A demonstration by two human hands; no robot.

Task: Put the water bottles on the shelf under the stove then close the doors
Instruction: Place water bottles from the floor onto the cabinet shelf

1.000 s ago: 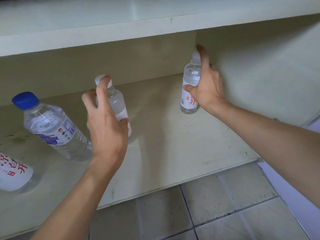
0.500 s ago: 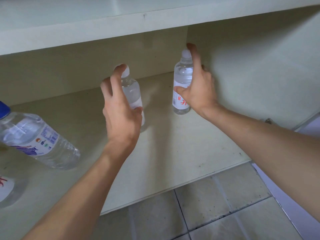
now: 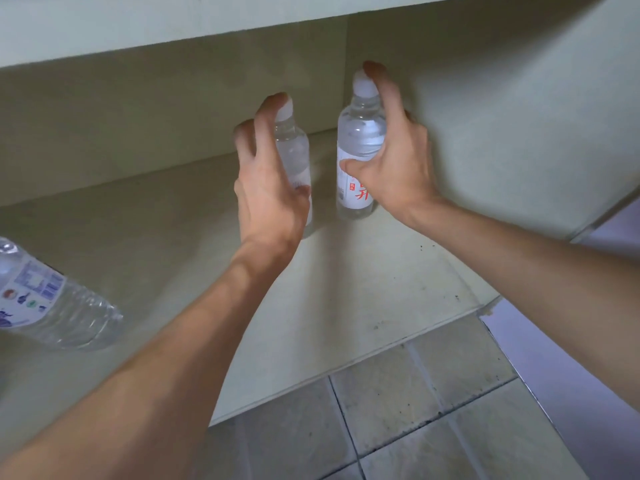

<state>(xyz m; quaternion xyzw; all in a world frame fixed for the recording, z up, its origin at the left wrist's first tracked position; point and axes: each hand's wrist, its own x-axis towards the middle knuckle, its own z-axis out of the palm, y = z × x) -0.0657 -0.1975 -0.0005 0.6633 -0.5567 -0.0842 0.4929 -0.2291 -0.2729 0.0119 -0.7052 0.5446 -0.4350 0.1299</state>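
Note:
Two small clear water bottles with white caps stand side by side at the back right of the pale shelf. My left hand wraps the left bottle, index finger up at its cap and thumb on its side. My right hand holds the right bottle, which has a white label with red characters; the thumb rests on the label and the index finger on the cap. Both bottles are upright with their bases on the shelf. A larger bottle with a blue-printed label sits at the left edge, its top cut off.
The cabinet's right wall is close beside the right bottle, and a low board overhangs the shelf. Grey floor tiles lie in front. A pale purple open door shows at the lower right.
My left hand carried its bottle rightward and deeper until it stood next to the right bottle. The right hand stayed on its bottle. The view shifted right, pushing the large bottle toward the edge.

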